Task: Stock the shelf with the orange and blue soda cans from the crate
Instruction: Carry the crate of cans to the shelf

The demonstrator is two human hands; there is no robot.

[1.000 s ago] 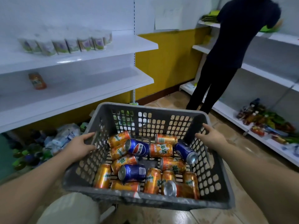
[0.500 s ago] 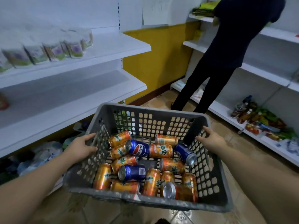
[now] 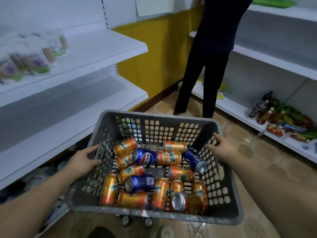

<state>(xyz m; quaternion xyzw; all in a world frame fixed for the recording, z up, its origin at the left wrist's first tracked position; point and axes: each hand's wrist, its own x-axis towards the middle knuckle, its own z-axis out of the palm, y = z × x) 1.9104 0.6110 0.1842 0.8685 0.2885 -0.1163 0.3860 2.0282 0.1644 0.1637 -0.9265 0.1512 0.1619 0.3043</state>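
We see a dim, bluish indoor scene, lit softly and evenly, its source out of frame. The packets (image 3: 32, 59) on the upper left shelf (image 3: 103, 48) are smeared by heavy motion blur, and the shelf edges there are soft. The crate (image 3: 154, 215) and its cans (image 3: 144, 157) are the sharpest part; print on the cans is legible, and a silver can end (image 3: 178, 202) catches a pale highlight. Shadow pools under the left shelves and beneath the crate. The floor tiles (image 3: 257, 162) carry a dull sheen. Wide-angle distortion bends the shelf lines and stretches our forearms (image 3: 34, 203) at the lower corners. The standing person (image 3: 211, 66) reads as a dark, detail-poor mass.
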